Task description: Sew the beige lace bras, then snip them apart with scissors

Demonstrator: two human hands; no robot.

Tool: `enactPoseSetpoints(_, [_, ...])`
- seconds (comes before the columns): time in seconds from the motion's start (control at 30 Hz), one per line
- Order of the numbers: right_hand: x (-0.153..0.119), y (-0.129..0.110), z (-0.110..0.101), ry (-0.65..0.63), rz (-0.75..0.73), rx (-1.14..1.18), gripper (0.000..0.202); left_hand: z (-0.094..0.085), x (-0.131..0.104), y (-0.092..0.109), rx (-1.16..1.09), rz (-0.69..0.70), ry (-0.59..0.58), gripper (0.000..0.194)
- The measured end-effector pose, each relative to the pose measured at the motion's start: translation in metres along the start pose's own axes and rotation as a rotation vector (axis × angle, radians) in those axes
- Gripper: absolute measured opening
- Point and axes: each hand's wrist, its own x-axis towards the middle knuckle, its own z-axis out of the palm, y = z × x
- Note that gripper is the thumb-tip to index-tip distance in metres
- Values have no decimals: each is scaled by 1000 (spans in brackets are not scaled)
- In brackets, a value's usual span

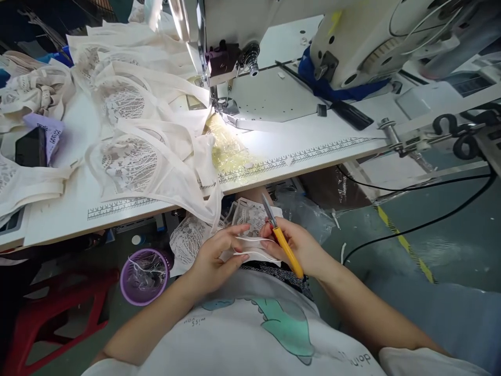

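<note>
Over my lap, my left hand [216, 258] pinches the edges of a white lace bra [190, 239] between thumb and fingers. Opposite it, my right hand [302, 244] grips the same bra's white band with its fingertips. Tucked in that right hand are yellow-handled thread snips [288, 254], their metal blades pointing up and away from me. The band is stretched between both hands in two folds, and part of the bra is hidden by my fingers. More white lace bras [131, 156] lie overlapped on the table just beyond my left hand.
A sewing machine [235, 57] with its lamp lit stands over the table [332, 128]. A printed ruler [289, 159] runs along the front edge. Below left are a purple bin [124, 284] and a red stool [62, 308]. A black cable [434, 214] hangs at right.
</note>
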Motion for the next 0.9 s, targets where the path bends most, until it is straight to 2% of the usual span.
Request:
enactPoseSetpoints(0.13, [-3, 0, -2, -110, -4, 78, 27, 2, 2, -2, 0, -78, -20, 6])
enactPoseSetpoints(0.2, [-3, 0, -5, -172, 0, 67, 26, 3, 2, -3, 85, -74, -21, 5])
enactPoseSetpoints(0.27, [-1, 3, -8, -232, 33, -18, 24, 4, 2, -3, 256, 39, -3, 7])
enactPoseSetpoints(0.33, [4, 11, -9, -279, 94, -201, 23, 6, 2, -1, 424, 247, -12, 11])
enactPoseSetpoints(0.4, [10, 19, -7, -271, 143, -383, 22, 8, 2, 1, 527, 446, -83, 16])
enactPoseSetpoints(0.47, [15, 23, -3, -213, 168, -478, 24, 12, 2, 1, 569, 529, -178, 20])
enactPoseSetpoints(0.5, [16, 23, -1, -187, 175, -488, 25, 13, 1, 0, 573, 510, -211, 20])
enactPoseSetpoints(0.57, [18, 17, 0, -166, 182, -489, 25, 15, -1, -3, 542, 359, -207, 17])
enactPoseSetpoints(0.67, [15, 8, -5, -224, 171, -432, 17, 13, -4, -7, 398, 21, -38, 10])
enactPoseSetpoints(0.7, [12, 8, -6, -244, 158, -359, 16, 12, -4, -7, 330, -70, 28, 9])
enactPoseSetpoints(0.77, [7, 11, -8, -259, 103, -115, 29, 11, -5, -7, 198, -201, 132, 11])
enactPoseSetpoints(0.83, [3, 18, -7, -240, 58, 116, 43, 11, -6, -7, 90, -287, 187, 14])
enactPoseSetpoints(0.9, [-2, 26, -4, -177, 60, 177, 45, 13, -7, -8, 27, -321, 229, 17])
